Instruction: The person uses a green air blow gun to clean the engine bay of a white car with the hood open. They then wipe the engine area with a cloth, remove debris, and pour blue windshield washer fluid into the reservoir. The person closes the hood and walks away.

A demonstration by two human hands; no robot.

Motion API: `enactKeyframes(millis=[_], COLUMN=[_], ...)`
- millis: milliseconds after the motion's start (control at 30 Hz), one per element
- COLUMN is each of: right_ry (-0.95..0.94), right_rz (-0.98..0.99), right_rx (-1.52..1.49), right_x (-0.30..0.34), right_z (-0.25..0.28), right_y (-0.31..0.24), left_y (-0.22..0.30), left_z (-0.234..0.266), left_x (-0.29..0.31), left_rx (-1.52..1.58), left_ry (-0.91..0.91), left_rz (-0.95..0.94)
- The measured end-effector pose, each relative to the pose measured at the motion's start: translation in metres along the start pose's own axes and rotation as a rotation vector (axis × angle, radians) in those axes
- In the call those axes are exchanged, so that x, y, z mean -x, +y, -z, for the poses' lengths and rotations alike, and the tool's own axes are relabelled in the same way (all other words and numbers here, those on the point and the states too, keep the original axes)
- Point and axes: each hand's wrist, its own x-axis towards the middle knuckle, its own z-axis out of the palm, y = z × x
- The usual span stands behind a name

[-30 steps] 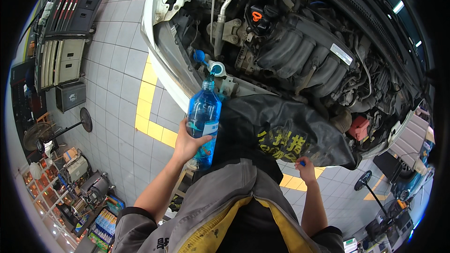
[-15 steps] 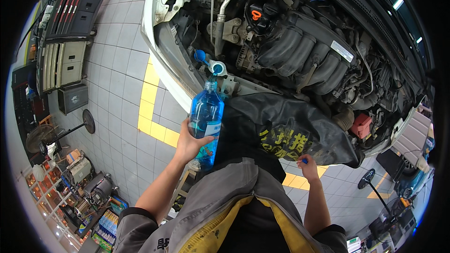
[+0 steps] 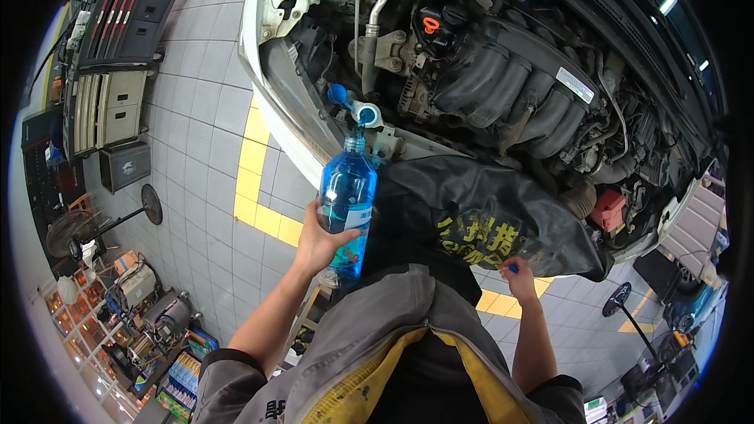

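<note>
My left hand point(image 3: 320, 241) is wrapped round a clear plastic bottle point(image 3: 348, 180) of blue liquid, tipped with its neck toward the car. Blue liquid runs from its mouth into the white filler neck point(image 3: 372, 115) of a reservoir at the front edge of the engine bay. The neck's blue flip cap point(image 3: 338, 94) stands open beside it. My right hand point(image 3: 518, 277) is closed on a small blue bottle cap point(image 3: 514, 268), near the lower edge of a black fender cover point(image 3: 503, 188) with yellow lettering.
The engine point(image 3: 503, 71) lies exposed beyond the cover, with an orange-handled dipstick point(image 3: 431, 25) and a red battery terminal cover point(image 3: 609, 210). To the left are tool cabinets point(image 3: 122, 20) and a stand fan point(image 3: 151, 204). Yellow lines point(image 3: 250, 165) mark the tiled floor.
The liquid level in the bottle looks slightly lower. Both hands stay nearly in place, and the whole view has shifted very slightly.
</note>
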Motion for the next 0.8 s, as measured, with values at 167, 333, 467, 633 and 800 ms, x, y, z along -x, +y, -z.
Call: enactKeyframes(millis=[167,333,467,633,800], right_ry=[0.013,0.018,0.016,0.01,-0.12], right_rz=[0.008,0.004,-0.003,0.013,0.032], right_rx=[0.001,-0.004,-0.012,-0.023,-0.027], right_x=[-0.002,0.0,-0.001,-0.002,0.011], right_z=[-0.001,-0.001,-0.002,-0.003,-0.001], right_y=[0.003,0.0,0.003,0.004,-0.05], left_y=[0.006,0.013,0.015,0.008,-0.017], left_z=[0.001,0.002,0.002,0.003,0.004], left_x=[0.002,0.002,0.003,0.001,-0.012], left_rx=[0.019,0.053,0.093,0.063,0.075], left_ry=[-0.024,-0.065,-0.083,-0.062,-0.05], left_rz=[0.004,-0.01,0.016,-0.013,-0.069])
